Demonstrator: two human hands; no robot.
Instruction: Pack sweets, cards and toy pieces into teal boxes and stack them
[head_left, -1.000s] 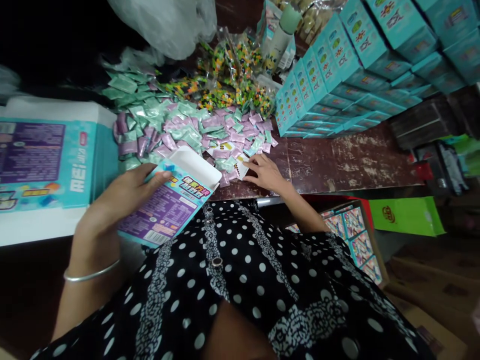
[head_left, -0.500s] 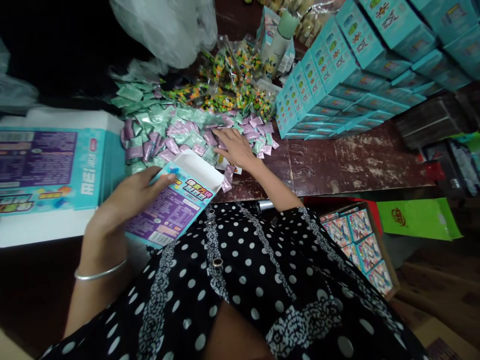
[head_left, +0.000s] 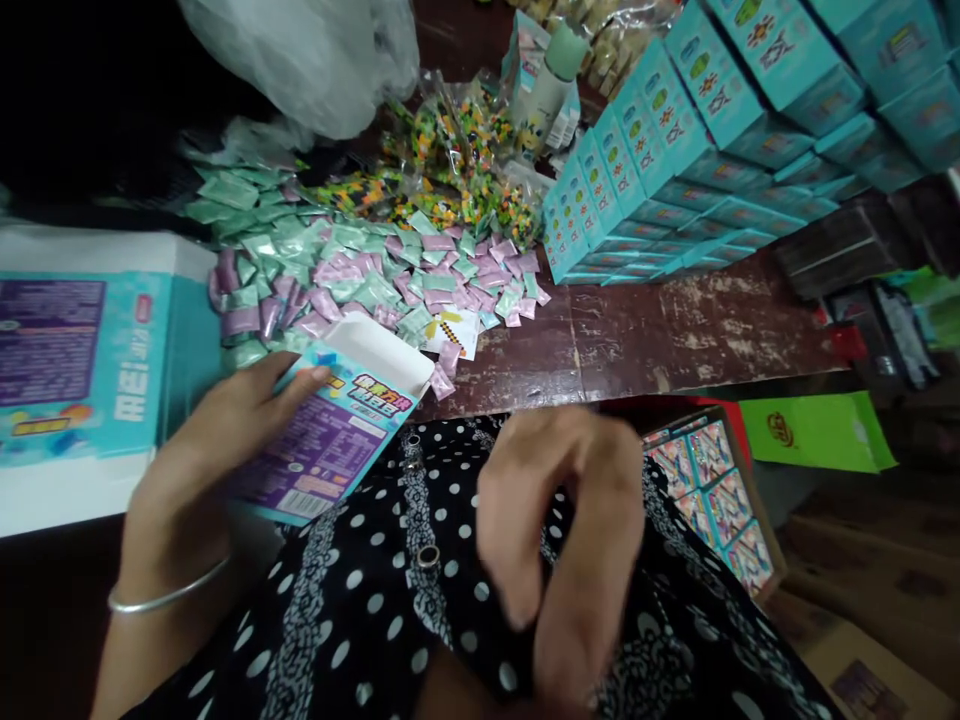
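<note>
My left hand (head_left: pixel 217 430), with a silver bangle at its wrist, grips a small purple and turquoise printed cardboard box (head_left: pixel 322 430). Its white end flap stands open toward the table, and my thumb presses on the printed face. In front of my polka-dot dress is my right hand (head_left: pixel 555 500), bent and blurred, away from the table; its grip is unclear. Small green and purple sachets (head_left: pixel 360 270) lie in a heap just beyond the box. Among their near edge is a white card (head_left: pixel 454 332) with a pixel-style picture.
A larger open turquoise carton (head_left: pixel 135 380) stands at left. Stacked turquoise boxes (head_left: pixel 675 150) fill the right back. Behind the sachets lie bags of colourful pieces (head_left: pixel 465 150) and a pale green-capped bottle (head_left: pixel 551 90). Below the table at right is a carton of small packs (head_left: pixel 720 490).
My right hand has left the sachet heap and come back in front of my body. More of the white card now shows. My left hand still holds the box.
</note>
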